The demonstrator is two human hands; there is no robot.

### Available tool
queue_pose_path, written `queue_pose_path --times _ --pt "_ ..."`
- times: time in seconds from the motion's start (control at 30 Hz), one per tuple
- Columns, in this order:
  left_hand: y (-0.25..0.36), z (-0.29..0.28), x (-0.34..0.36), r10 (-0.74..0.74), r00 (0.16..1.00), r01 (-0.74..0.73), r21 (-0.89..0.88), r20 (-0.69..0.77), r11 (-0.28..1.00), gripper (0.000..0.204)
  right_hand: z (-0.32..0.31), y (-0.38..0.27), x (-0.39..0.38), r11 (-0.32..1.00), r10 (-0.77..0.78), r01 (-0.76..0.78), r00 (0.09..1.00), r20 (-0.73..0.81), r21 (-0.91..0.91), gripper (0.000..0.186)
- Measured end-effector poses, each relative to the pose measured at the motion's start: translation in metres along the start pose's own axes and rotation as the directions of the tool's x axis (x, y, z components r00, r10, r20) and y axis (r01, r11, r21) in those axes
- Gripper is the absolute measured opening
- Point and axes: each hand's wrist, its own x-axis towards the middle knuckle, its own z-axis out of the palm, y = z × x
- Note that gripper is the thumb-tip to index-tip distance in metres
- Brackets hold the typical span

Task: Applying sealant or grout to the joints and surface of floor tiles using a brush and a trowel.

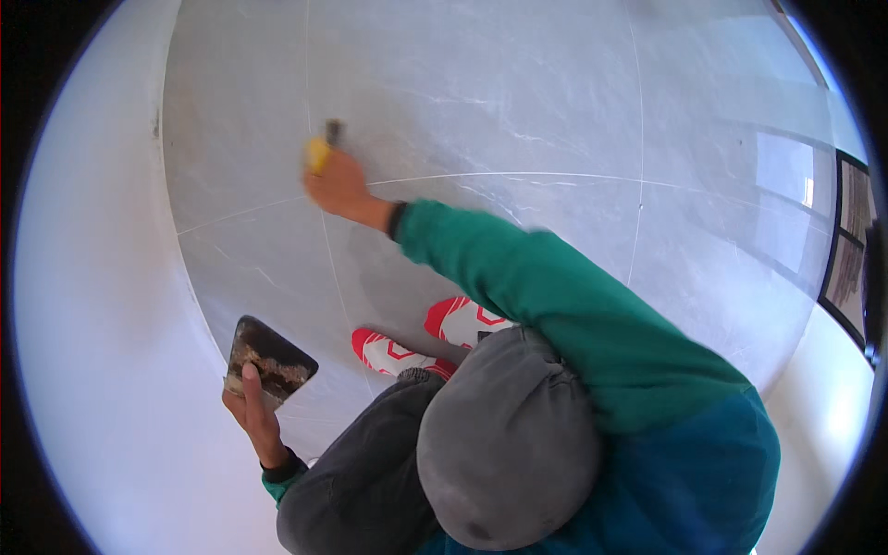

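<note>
At the lower left, my left hand [256, 421] grips a flat dark plate [252, 337] by its near edge, thumb on top. Crumbly brown material [275, 367] is smeared across the plate's face. My right arm, in a green sleeve, stretches to the upper left over the floor. Its hand [340, 189] is closed around a small yellow tool [317, 155] with a short dark tip [334, 131]. Motion blurs this tool, so its exact kind is unclear. The tip is over or at the tiles, near a joint; contact cannot be made out.
Large grey marbled tiles [518, 102] with thin pale joints cover the floor. A white wall [102, 240] curves along the left. My red-and-white socked feet [398, 351] and bent grey-trousered knee [509, 439] are below. Dark-framed panels [846, 250] stand at the right edge.
</note>
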Motion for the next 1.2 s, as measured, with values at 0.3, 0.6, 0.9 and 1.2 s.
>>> queue_pose_path --times 0.3,0.6,0.9,1.2 --pt "-0.031 -0.041 0.004 -0.095 0.992 0.086 0.104 0.083 0.991 0.041 -0.267 0.213 -0.249 0.904 0.285 0.003 0.743 -0.606 0.428 0.037" --pt "-0.004 -0.008 0.006 0.027 0.996 -0.029 0.021 0.085 0.999 0.051 -0.302 0.28 -0.276 0.907 0.398 -0.242 0.221 -0.89 0.345 0.026" --pt "0.029 0.015 0.013 0.197 0.965 -0.203 0.019 0.173 0.979 0.056 -0.258 0.184 -0.231 0.989 -0.011 0.115 0.669 -0.743 0.089 0.025" --pt "0.035 0.023 0.015 0.242 0.961 -0.244 -0.001 0.137 0.97 0.057 -0.278 0.316 -0.645 0.632 0.734 -0.628 0.297 -0.61 0.454 0.034"
